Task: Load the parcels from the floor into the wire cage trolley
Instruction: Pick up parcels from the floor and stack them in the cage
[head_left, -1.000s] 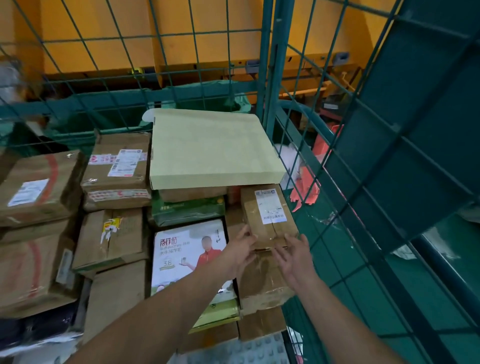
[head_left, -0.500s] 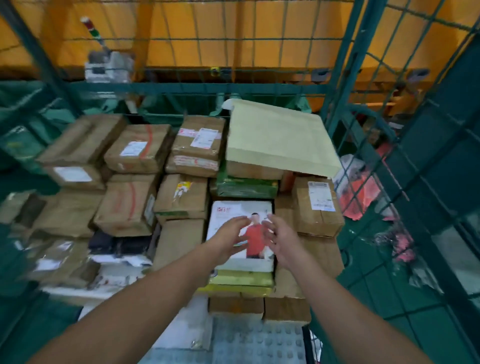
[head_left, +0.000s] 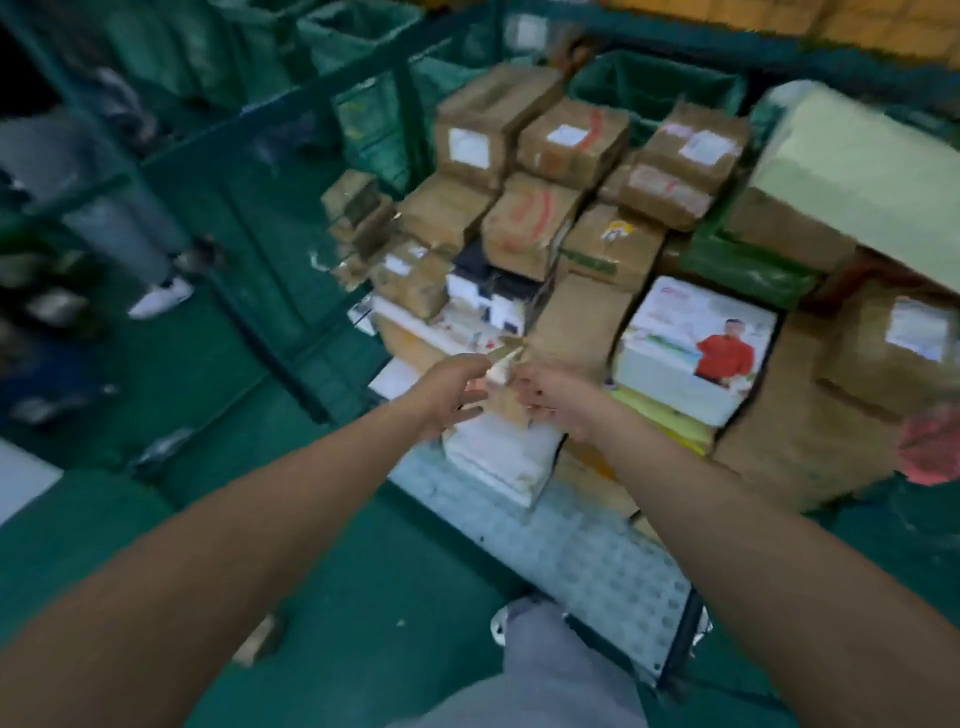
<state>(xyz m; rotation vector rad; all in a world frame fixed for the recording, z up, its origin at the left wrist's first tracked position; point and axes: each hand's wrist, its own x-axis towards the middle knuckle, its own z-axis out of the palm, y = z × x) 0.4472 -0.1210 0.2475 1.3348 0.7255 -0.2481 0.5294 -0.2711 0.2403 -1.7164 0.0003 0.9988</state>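
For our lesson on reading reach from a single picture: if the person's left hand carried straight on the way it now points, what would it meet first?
Probably the plain brown parcel just beyond the fingertips of the left hand, beside the white box with a red-shirted figure. Blur and one view leave depth unclear.

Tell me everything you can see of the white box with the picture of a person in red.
The white box is a flat carton, apparently printed card. Its top shows a figure in a red top at the right and small blurred print. It lies face up on a yellow-green parcel, in the stack, between a brown parcel on its left and another on its right. Neither hand touches it.
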